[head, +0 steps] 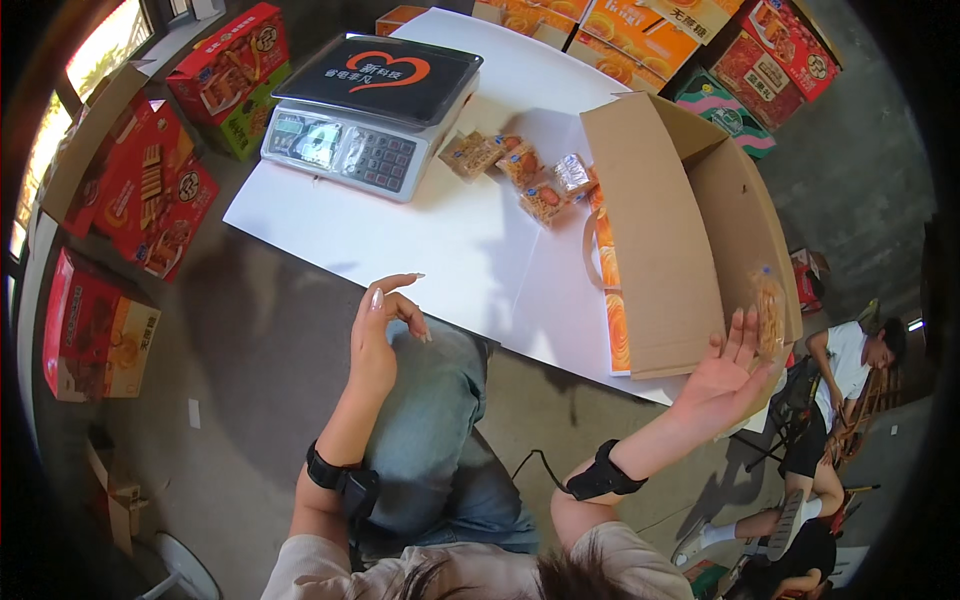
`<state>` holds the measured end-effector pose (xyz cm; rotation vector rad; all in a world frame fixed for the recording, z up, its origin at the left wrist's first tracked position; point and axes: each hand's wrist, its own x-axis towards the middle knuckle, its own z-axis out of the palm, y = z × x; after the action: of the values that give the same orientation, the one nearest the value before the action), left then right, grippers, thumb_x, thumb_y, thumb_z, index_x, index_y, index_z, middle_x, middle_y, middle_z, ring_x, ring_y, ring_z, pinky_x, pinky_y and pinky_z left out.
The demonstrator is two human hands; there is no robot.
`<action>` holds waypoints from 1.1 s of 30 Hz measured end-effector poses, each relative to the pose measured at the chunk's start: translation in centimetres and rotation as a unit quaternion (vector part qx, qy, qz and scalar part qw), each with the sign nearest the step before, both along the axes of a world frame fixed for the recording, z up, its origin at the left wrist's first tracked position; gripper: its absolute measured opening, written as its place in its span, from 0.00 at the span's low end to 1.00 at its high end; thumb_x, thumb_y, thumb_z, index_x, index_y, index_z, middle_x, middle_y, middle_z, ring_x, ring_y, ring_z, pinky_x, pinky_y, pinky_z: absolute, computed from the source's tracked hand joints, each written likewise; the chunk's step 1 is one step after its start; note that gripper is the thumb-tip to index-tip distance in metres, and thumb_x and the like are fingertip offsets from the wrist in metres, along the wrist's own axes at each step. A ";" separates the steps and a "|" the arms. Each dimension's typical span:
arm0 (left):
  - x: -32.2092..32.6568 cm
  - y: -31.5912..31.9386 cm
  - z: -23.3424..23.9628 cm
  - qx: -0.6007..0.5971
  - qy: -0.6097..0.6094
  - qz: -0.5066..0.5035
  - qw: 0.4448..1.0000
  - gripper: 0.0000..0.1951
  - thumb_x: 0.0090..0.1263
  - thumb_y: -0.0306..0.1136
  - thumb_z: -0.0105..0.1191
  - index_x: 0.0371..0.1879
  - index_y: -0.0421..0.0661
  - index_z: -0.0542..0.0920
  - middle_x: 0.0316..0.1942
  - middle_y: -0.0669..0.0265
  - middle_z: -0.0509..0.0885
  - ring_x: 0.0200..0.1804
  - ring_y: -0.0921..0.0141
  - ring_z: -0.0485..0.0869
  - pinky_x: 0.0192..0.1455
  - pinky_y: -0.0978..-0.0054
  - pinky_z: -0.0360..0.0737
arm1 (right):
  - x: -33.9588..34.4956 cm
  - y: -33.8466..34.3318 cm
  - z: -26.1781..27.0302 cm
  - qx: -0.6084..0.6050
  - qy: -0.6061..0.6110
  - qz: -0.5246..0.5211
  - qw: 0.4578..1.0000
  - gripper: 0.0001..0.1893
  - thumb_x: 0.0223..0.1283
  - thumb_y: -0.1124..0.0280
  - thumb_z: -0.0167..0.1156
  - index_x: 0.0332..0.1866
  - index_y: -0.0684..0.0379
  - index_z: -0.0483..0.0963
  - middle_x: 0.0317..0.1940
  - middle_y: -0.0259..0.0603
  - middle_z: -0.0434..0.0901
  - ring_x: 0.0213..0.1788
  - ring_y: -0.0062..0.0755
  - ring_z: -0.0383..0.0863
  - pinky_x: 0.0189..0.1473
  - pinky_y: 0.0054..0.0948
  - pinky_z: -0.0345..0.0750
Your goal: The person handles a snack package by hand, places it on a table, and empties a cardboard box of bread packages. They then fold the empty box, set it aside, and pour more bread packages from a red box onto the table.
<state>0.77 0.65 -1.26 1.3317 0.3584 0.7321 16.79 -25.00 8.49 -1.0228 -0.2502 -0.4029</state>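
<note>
My right hand (727,375) is at the near right corner of an open cardboard box (667,240), palm turned up. Against its fingers is a clear-wrapped snack packet (769,311), standing lengthwise over the box opening; the thumb side touches its lower end. My left hand (379,337) hovers by the table's front edge, above my knee, with loosely bent fingers and nothing in them. On the white table (360,236), several wrapped snack packets (521,165) lie between the box and a digital scale (345,142). The bottom of the box is hidden from me.
An orange printed carton panel (619,330) with a handle shows along the box's left side. Red gift boxes (161,195) stand on the left, and orange cartons (637,37) behind the table. A seated person (832,390) is at the right. A white round base (187,566) is at lower left.
</note>
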 end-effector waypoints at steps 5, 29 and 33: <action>0.5 -0.2 -0.1 0.001 0.005 -0.005 1.000 0.23 0.72 0.42 0.24 0.47 0.36 0.70 0.18 0.65 0.73 0.23 0.74 0.71 0.33 0.77 0.68 | -0.1 1.4 0.3 -0.043 -0.036 -0.008 0.998 0.26 0.66 0.58 0.36 0.62 0.66 0.53 0.61 0.52 0.59 0.65 0.43 0.57 0.56 0.37 0.60; 0.3 0.2 -0.2 0.004 0.009 -0.004 1.000 0.23 0.71 0.43 0.26 0.48 0.36 0.69 0.17 0.65 0.71 0.23 0.74 0.71 0.33 0.77 0.67 | 4.9 13.6 -12.5 -0.485 -0.140 0.192 0.841 0.18 0.52 0.73 0.58 0.48 0.65 0.68 0.41 0.46 0.75 0.45 0.39 0.74 0.50 0.32 0.69; 0.0 0.5 0.1 0.004 0.015 -0.007 1.000 0.24 0.71 0.45 0.26 0.48 0.36 0.69 0.17 0.65 0.71 0.23 0.74 0.71 0.33 0.77 0.67 | 10.7 16.7 -14.7 -0.580 -0.218 0.019 0.785 0.23 0.48 0.67 0.62 0.50 0.64 0.66 0.51 0.50 0.69 0.56 0.49 0.63 0.55 0.42 0.65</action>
<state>0.80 1.13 -1.20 1.3534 0.3695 0.7026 27.53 -8.31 -6.22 -2.1312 -1.0248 -0.4398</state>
